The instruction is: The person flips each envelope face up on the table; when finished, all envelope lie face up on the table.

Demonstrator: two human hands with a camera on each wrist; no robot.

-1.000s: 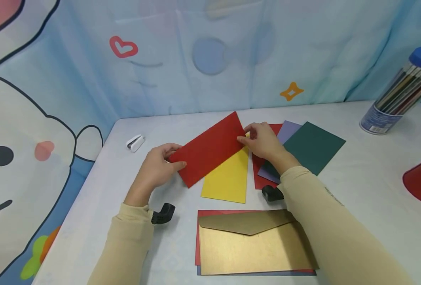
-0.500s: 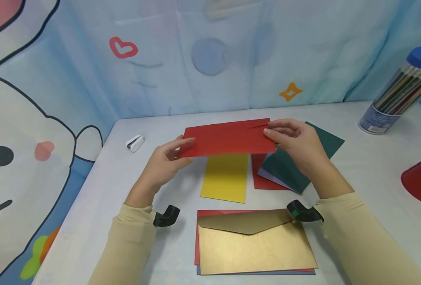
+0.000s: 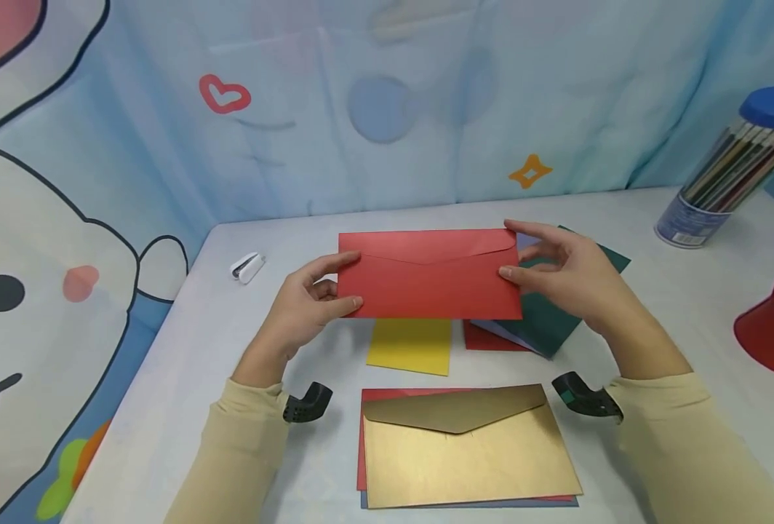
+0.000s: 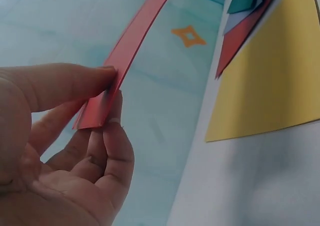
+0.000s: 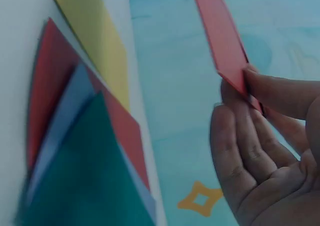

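Here, a red envelope (image 3: 429, 287) held aloft

The left grip (image 3: 305, 298) pinches one end, the right grip (image 3: 567, 276) the other, flap (image 3: 426, 246) along the top. It is above the desk (image 3: 675, 313), beyond the gold envelope (image 3: 465, 462), partly hiding a yellow sheet (image 3: 409, 348) and a green sheet (image 3: 547, 331).

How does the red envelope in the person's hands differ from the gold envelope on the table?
The red envelope is held up between the left hand and right hand; the gold envelope lies atop a pile.
The red envelope's flap nearly matches its body; the gold envelope's flap looks clearly darker than its body.
Both are oblong, with pointed flaps.
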